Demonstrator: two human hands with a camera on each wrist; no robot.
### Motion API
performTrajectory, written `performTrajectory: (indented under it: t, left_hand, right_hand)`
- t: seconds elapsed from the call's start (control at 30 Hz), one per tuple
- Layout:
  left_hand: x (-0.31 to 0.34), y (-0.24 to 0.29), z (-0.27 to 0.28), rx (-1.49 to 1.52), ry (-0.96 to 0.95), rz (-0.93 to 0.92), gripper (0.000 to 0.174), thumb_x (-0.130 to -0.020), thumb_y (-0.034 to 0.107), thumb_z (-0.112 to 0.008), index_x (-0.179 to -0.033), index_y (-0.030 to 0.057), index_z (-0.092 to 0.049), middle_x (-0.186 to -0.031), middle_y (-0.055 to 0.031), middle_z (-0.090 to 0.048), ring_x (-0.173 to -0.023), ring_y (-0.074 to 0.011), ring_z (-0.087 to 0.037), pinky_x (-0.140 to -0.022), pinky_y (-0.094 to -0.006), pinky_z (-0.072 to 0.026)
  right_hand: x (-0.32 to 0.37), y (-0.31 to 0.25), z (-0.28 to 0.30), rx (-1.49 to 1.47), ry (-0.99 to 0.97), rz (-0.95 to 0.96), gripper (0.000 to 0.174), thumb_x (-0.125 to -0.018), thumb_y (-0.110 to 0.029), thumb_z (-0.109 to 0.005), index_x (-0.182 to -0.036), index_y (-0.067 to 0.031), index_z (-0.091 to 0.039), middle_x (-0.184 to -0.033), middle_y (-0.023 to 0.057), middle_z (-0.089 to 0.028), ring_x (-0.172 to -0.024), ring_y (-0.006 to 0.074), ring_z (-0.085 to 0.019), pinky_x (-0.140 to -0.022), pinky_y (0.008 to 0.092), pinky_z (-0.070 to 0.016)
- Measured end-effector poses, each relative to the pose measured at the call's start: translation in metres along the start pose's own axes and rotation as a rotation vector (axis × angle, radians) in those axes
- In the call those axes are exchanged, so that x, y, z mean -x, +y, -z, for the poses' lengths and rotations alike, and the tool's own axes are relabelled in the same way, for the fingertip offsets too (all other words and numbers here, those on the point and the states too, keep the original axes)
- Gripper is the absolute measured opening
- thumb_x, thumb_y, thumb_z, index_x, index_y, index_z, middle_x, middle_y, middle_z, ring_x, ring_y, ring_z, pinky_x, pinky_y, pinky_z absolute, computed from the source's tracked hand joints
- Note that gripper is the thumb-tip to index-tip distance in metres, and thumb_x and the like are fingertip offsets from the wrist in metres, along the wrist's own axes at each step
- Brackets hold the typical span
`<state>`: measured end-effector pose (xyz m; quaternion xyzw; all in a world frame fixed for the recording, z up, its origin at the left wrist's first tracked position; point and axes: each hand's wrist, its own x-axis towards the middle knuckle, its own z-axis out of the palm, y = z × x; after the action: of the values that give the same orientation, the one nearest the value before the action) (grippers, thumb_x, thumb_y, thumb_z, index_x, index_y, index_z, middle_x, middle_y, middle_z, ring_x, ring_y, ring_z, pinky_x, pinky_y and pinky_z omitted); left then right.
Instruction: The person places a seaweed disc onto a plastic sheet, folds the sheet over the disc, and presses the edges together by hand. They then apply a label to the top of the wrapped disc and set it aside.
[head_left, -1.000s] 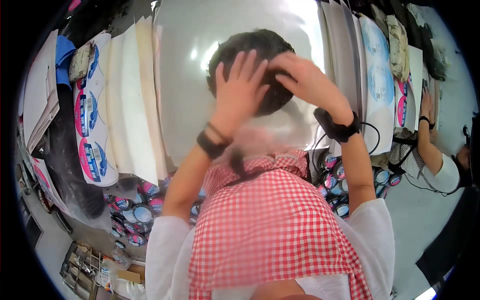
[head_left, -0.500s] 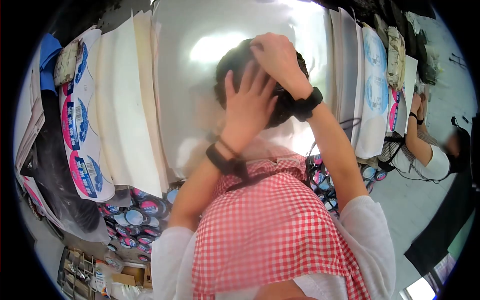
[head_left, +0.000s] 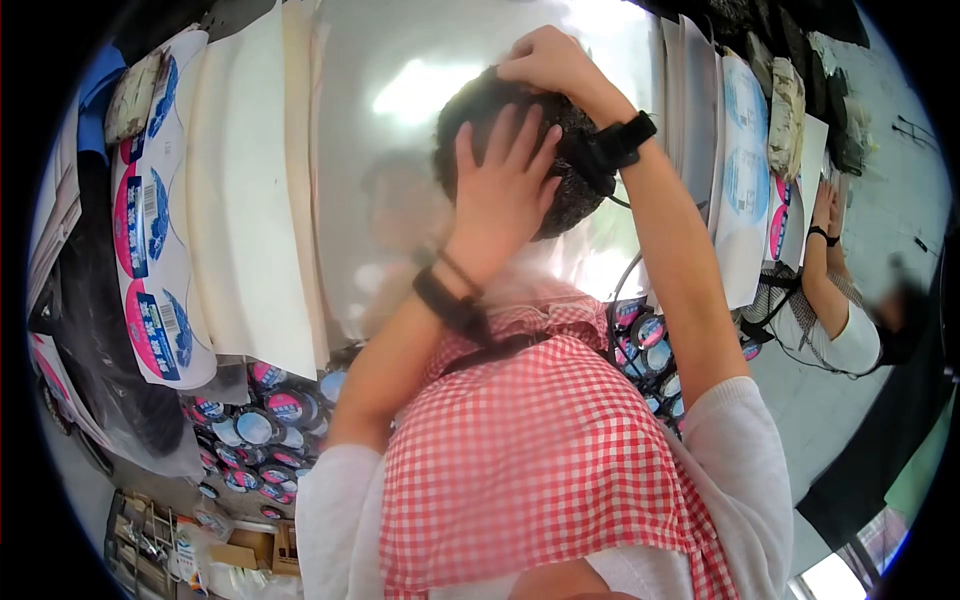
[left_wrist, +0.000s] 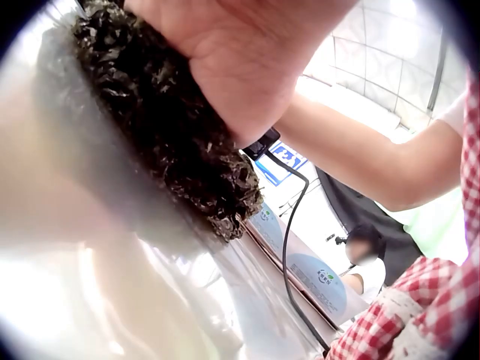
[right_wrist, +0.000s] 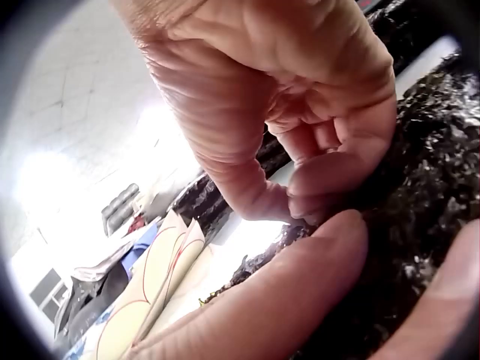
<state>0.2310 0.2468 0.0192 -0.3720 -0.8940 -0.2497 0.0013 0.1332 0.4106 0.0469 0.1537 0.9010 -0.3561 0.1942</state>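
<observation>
A round, dark, flaky mass (head_left: 575,205) lies on a shiny, pale surface (head_left: 365,270); its crinkled texture shows in the left wrist view (left_wrist: 165,112). Across its near part my left hand (head_left: 500,195) rests with fingers spread, its palm (left_wrist: 240,60) close to the left wrist camera. My right hand (head_left: 560,70) is bent over the mass's far edge. In the right wrist view that hand (right_wrist: 277,90) has curled fingers, thumb and fingertip pinching at the dark flakes beside the left hand's fingers (right_wrist: 285,285). What lies between those tips is mostly hidden.
Pale sheets (head_left: 250,190) and printed packaging sheets (head_left: 160,240) flank the shiny surface, with more printed sheets (head_left: 742,190) on the right. Many round, labelled pieces (head_left: 260,425) lie below. Another person (head_left: 835,310) is at the far right. A cable (left_wrist: 289,262) hangs near my right wrist.
My right hand has moved from the mass's right side up to its far edge, its fingers drawn together. My left hand stays spread on the mass, slightly shifted.
</observation>
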Motion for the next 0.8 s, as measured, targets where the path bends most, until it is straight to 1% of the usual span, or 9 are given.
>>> performTrajectory:
  t: [0.07,0.2,0.3,0.4,0.5,0.63,0.67,0.77,0.8]
  left_hand:
    - [0.000,-0.001,-0.003,0.003,0.013,-0.013,0.050,-0.088,0.036,-0.059,-0.134,0.0174,-0.054,-0.147,-0.0058,-0.041,-0.138,-0.0249,-0.033,-0.108,-0.0596,-0.0188]
    - [-0.001,0.000,-0.001,0.014,0.005,-0.022,0.050,-0.087,0.035,-0.059,-0.134,0.0162,-0.053,-0.145,-0.0082,-0.042,-0.138,-0.0253,-0.031,-0.109,-0.0600,-0.0166]
    - [-0.004,-0.001,0.014,0.081,0.004,-0.011,0.046,-0.088,0.028,-0.062,-0.133,0.0187,-0.054,-0.145,-0.0058,-0.043,-0.132,-0.0242,-0.042,-0.107,-0.0511,-0.0290]
    - [-0.023,-0.031,0.032,0.512,0.338,0.169,0.028,-0.089,0.013,-0.065,-0.116,0.0068,-0.064,-0.114,-0.0102,-0.065,-0.088,-0.0200,-0.067,-0.078,-0.0278,-0.0517]
    - [-0.050,-0.048,0.060,1.087,0.113,0.646,0.026,-0.091,0.014,-0.065,-0.112,0.0000,-0.063,-0.105,-0.0099,-0.068,-0.086,-0.0141,-0.066,-0.077,-0.0256,-0.0514]
    - [-0.052,-0.062,0.044,1.132,0.044,0.561,0.025,-0.092,0.017,-0.065,-0.108,-0.0019,-0.064,-0.094,-0.0088,-0.069,-0.088,-0.0119,-0.065,-0.077,-0.0246,-0.0520]
    - [-0.053,-0.071,0.051,1.145,0.063,0.510,0.021,-0.092,0.016,-0.065,-0.105,-0.0014,-0.065,-0.090,-0.0070,-0.069,-0.086,-0.0125,-0.065,-0.076,-0.0256,-0.0522]
    - [-0.072,-0.126,0.110,0.963,0.297,0.514,0.017,-0.088,0.010,-0.066,-0.101,-0.0008,-0.068,-0.092,-0.0066,-0.069,-0.081,-0.0142,-0.063,-0.075,-0.0264,-0.0500]
    - [-0.084,-0.166,0.143,0.393,0.293,0.277,0.026,-0.085,0.010,-0.068,-0.108,-0.0026,-0.065,-0.094,-0.0082,-0.069,-0.083,-0.0170,-0.063,-0.077,-0.0269,-0.0489]
  right_hand:
    - [-0.004,0.016,0.000,-0.243,-0.049,-0.004,0.022,-0.075,-0.023,-0.070,-0.082,-0.0023,-0.070,-0.070,0.0001,-0.063,-0.064,0.0097,-0.061,-0.061,0.0246,-0.0511]
    - [-0.004,0.021,0.006,-0.414,-0.073,-0.021,0.018,-0.077,-0.021,-0.069,-0.085,-0.0052,-0.070,-0.075,0.0000,-0.065,-0.068,0.0079,-0.058,-0.061,0.0189,-0.0453]
    - [-0.001,0.022,0.014,-0.524,-0.113,0.003,0.014,-0.079,-0.018,-0.067,-0.087,-0.0063,-0.070,-0.076,0.0000,-0.065,-0.068,0.0057,-0.056,-0.059,0.0176,-0.0407]
    - [0.009,0.019,0.022,-0.663,-0.164,0.122,0.008,-0.082,-0.014,-0.066,-0.085,-0.0072,-0.069,-0.074,-0.0038,-0.062,-0.063,0.0027,-0.048,-0.054,0.0170,-0.0326]
    - [0.024,0.005,0.022,-0.711,-0.196,0.179,0.013,-0.080,-0.015,-0.068,-0.086,-0.0045,-0.070,-0.072,-0.0028,-0.062,-0.064,0.0045,-0.053,-0.056,0.0185,-0.0383]
    - [0.043,-0.021,0.012,-0.702,-0.124,0.219,0.016,-0.084,-0.013,-0.066,-0.090,0.0011,-0.071,-0.074,0.0017,-0.064,-0.068,0.0085,-0.058,-0.060,0.0218,-0.0433]
    - [0.045,-0.018,0.013,-0.687,-0.121,0.239,0.023,-0.087,-0.013,-0.064,-0.102,0.0040,-0.068,-0.083,0.0056,-0.067,-0.076,0.0120,-0.062,-0.067,0.0249,-0.0483]
    - [0.094,-0.023,0.026,-0.746,0.088,0.405,0.029,-0.089,-0.014,-0.062,-0.114,0.0026,-0.062,-0.092,0.0082,-0.068,-0.081,0.0135,-0.063,-0.073,0.0269,-0.0506]
    - [0.122,-0.022,0.039,-0.685,0.081,0.432,0.031,-0.090,-0.014,-0.062,-0.117,0.0009,-0.060,-0.096,0.0088,-0.068,-0.082,0.0138,-0.063,-0.075,0.0274,-0.0510]
